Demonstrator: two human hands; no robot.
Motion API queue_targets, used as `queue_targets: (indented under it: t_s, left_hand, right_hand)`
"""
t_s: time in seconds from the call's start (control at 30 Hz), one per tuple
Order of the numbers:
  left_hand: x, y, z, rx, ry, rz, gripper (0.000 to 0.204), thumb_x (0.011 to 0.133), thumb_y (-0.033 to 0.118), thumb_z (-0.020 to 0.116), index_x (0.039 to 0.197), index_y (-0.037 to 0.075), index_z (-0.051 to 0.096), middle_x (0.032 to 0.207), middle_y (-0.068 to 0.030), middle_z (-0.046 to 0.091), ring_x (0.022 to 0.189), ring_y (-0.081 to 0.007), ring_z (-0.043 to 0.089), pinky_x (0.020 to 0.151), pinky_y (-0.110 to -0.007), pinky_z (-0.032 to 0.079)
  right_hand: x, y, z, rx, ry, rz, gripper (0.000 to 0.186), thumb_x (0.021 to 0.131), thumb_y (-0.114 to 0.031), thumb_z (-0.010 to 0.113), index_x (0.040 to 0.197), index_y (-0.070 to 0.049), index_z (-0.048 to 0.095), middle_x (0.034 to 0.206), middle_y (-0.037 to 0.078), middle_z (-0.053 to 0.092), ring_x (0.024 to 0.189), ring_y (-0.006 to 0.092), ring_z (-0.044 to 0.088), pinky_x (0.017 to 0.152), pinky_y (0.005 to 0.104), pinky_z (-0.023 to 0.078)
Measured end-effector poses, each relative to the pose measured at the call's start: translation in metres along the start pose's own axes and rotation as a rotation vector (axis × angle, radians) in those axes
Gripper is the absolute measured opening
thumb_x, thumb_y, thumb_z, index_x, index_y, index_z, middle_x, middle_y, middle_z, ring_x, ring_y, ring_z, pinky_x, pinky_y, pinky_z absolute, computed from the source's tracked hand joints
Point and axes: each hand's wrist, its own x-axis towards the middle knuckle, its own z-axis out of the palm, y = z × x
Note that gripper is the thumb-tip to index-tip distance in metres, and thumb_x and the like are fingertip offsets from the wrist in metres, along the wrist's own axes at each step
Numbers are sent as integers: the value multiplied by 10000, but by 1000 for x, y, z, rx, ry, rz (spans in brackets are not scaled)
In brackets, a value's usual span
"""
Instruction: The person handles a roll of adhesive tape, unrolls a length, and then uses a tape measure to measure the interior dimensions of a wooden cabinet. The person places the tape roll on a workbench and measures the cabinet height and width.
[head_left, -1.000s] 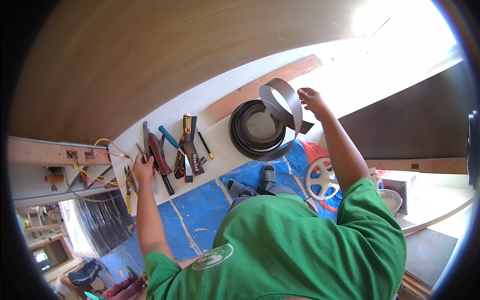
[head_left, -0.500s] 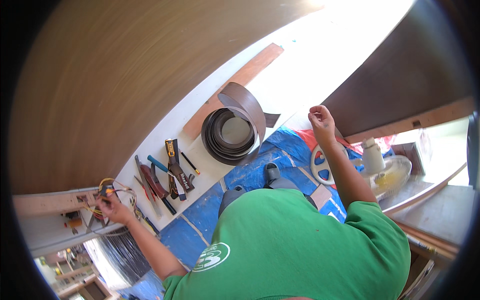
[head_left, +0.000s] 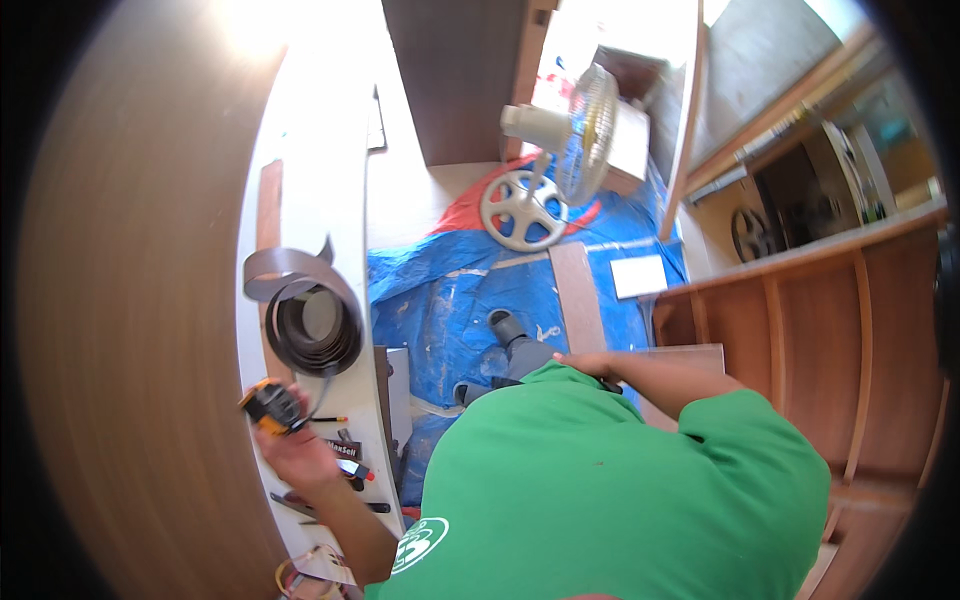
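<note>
In my left hand [head_left: 300,455] is a yellow-and-black tape measure [head_left: 272,407], raised over the white bench top with my fingers wrapped round it. Just beyond it stands a loose coil of brown edging strip [head_left: 318,322], one end curling up. Beneath and beside my left forearm lie a pencil [head_left: 330,419], a dark tool with a printed handle [head_left: 344,449] and other hand tools, partly covered by the arm. My right hand [head_left: 585,365] rests at my waist against the hem of my green shirt; its fingers are mostly hidden.
A large brown panel [head_left: 140,300] rises along the left. Blue sheeting [head_left: 420,310] covers the floor, with a board [head_left: 578,300] and a white square piece [head_left: 638,277] on it. Ahead stands a fan [head_left: 588,135] on a round base [head_left: 523,211]. Wooden shelving [head_left: 810,350] flanks the right.
My view has turned to the right. My left hand has left the wires with the tape measure and is now beside the coil. My right hand has dropped from mid-air to my waist.
</note>
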Motion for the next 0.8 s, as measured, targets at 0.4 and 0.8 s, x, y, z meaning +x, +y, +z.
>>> queue_targets:
  t_s: [0.4, 0.8]
  left_hand:
    - [-111, -179, 176, 242, -622, -583, 630, 881, 166, 671, 1435, -49, 463, 1218, -161, 645, 1087, -244, 664, 923, -367, 566]
    - [-199, -273, 316, 530, -889, -697, 651, 877, 116, 734, 1449, -35, 462, 1260, -144, 611, 1094, -198, 638, 951, -324, 522]
  right_hand:
    - [-75, 107, -62, 190, 538, -440, 442, 914, -389, 719, 1170, -28, 705, 864, 94, 702, 783, 213, 667, 705, 343, 538]
    - [-81, 233, -163, 536, 438, -619, 191, 900, -177, 595, 898, -5, 677, 803, 77, 673, 682, 155, 640, 669, 317, 526]
